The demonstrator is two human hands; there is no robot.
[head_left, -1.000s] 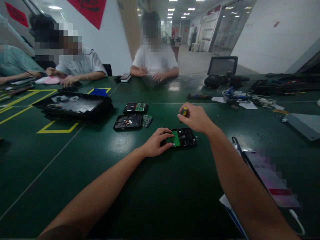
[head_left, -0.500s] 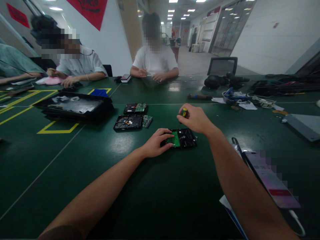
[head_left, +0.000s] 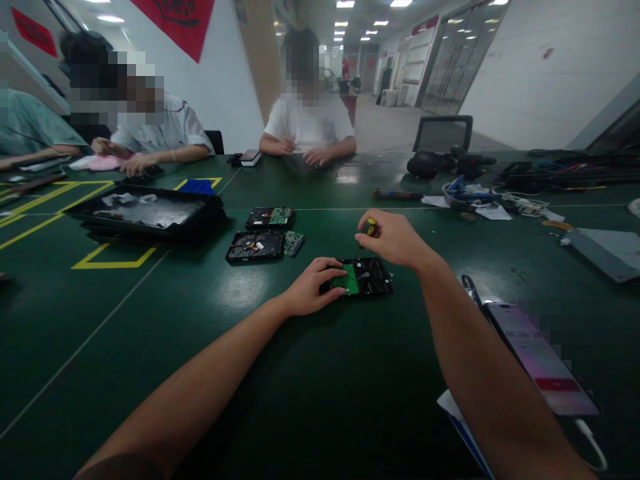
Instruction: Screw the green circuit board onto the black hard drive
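A black hard drive [head_left: 374,277] with a green circuit board [head_left: 351,280] on its upper face lies on the table before me. My left hand [head_left: 313,288] holds its left end, with the thumb toward the near edge and the other fingers over the board and far side. My right hand [head_left: 397,241] is closed around a small screwdriver [head_left: 371,227] with a yellow and black handle. Its thin shaft points down at the drive's far edge by the board; the tip is too small to make out. Tiny bits lie just right of the drive.
Two more hard drives [head_left: 255,247] and a loose circuit board [head_left: 294,243] lie left of centre. Farther left are stacked black trays [head_left: 150,212]. A phone [head_left: 543,360] lies near my right forearm. Another screwdriver [head_left: 399,195] and cables [head_left: 470,193] lie beyond. Several people sit across the table.
My right hand and the screwdriver have shifted very slightly down. My left hand and the hard drive stay in place; the whole view has moved a little.
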